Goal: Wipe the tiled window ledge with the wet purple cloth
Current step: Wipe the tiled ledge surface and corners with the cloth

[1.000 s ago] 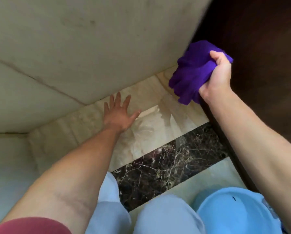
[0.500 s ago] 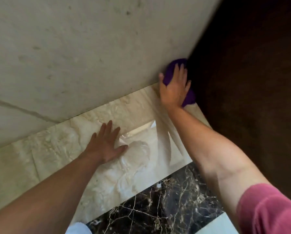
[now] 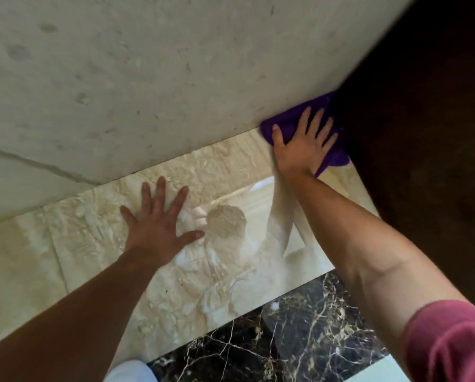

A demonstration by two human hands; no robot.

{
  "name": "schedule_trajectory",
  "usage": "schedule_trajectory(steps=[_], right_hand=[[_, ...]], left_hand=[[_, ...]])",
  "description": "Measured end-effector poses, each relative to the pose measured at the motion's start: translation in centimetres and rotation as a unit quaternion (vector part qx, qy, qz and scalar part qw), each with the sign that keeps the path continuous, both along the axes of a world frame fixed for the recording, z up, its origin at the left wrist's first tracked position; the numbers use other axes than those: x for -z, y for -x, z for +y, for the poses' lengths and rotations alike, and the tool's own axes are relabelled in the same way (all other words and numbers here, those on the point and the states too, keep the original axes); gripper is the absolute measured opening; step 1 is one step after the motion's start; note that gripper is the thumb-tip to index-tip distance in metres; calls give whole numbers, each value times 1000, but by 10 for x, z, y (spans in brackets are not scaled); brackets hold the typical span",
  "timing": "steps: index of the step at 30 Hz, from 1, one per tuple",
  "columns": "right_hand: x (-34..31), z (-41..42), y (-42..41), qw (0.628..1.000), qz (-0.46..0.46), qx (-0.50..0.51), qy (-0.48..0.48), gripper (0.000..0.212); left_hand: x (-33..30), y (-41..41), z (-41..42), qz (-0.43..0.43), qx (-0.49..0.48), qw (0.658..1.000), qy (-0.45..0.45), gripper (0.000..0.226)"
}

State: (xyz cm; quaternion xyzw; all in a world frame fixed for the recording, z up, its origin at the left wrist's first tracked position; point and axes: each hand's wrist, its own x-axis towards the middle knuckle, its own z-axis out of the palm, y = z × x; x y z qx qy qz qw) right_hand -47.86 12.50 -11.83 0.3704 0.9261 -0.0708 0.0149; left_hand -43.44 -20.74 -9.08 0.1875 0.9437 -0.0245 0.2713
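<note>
1. Two hands down on the ledge [image 3: 98, 244] now. A second ago my right hand [image 3: 303, 144] had the purple cloth [image 3: 284, 125] balled up in the air; now it's pressed flat on top of it, fingers [image 3: 317, 122] spread out, not clenched, pinning it to the tile.
2. The cloth sits jammed into the far right corner, where the pale wall [image 3: 148, 78] meets the dark side panel [image 3: 423, 133]. It's touching both, as far as I can tell.
3. My left hand [image 3: 159, 224] is open and flat on the tile, left of the cloth and a bit nearer, holding nothing. It's just a brace, and it hasn't really shifted.
4. What that means: the wetting and carrying is done and the wipe is only starting. Basically the whole ledge is left to do.
5. Room to move: boxed in on the far side and the right, so the only way out is a pull left along the wall or back toward me. Plenty of bare tile to the left.
6. The near edge drops to a dark marble strip [image 3: 286, 340]. My own left hand is in the lane, so it'll probably need to lift.
</note>
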Motion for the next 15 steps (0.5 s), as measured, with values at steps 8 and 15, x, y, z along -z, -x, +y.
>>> schedule_trajectory(steps=[8, 15], right_hand=[[-3, -69, -27, 988, -4, -151, 1, 84], [-4, -82, -48, 930, -20, -367, -3, 78]], left_hand=[[-10, 4, 1, 7, -3, 1000, 14, 109], [-16, -10, -10, 0, -133, 990, 50, 128]])
